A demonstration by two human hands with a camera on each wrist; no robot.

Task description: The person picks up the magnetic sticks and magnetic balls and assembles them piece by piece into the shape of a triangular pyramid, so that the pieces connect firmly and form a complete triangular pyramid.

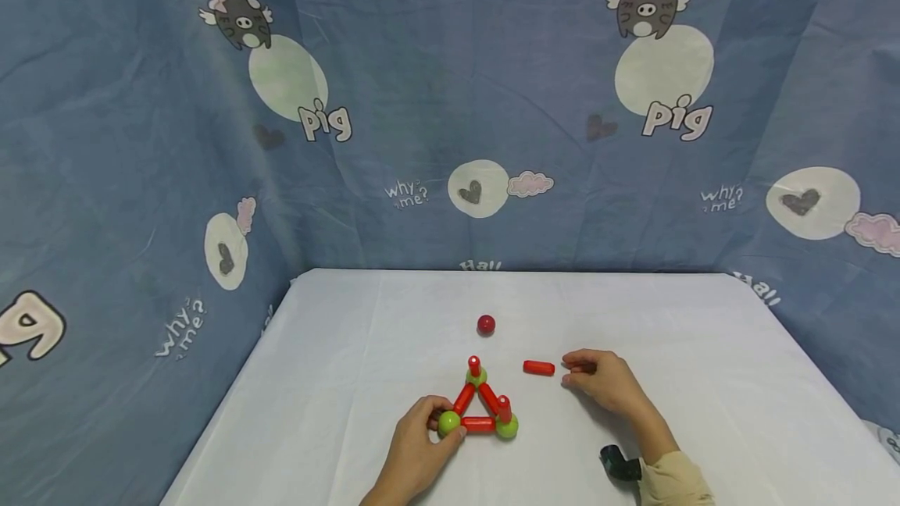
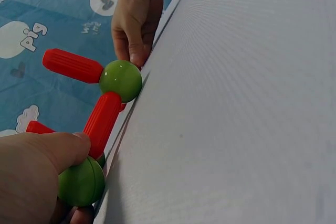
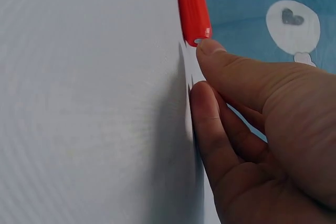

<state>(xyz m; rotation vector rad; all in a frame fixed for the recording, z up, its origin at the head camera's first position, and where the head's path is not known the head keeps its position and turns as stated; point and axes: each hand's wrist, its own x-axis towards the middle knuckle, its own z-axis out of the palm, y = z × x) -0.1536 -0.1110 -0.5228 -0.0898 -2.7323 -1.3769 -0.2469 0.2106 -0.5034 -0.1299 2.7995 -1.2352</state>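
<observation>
Green glossy ball [image 1: 448, 422] in pinch of left hand [image 1: 418, 445]; empty, loosely parted right hand [image 1: 608, 383] beside ridged red cylinder [image 1: 538, 368].

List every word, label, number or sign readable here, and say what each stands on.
"pig", twice, on the blue cloth.
"why me?", three times, same cloth.
"Hall" or "Ha!!", low on the cloth, ending unclear.
"g", cut off at the cloth's left.
Print at the lower right edge: too cut off to read.
Red rods and green balls: no lettering seen.
</observation>
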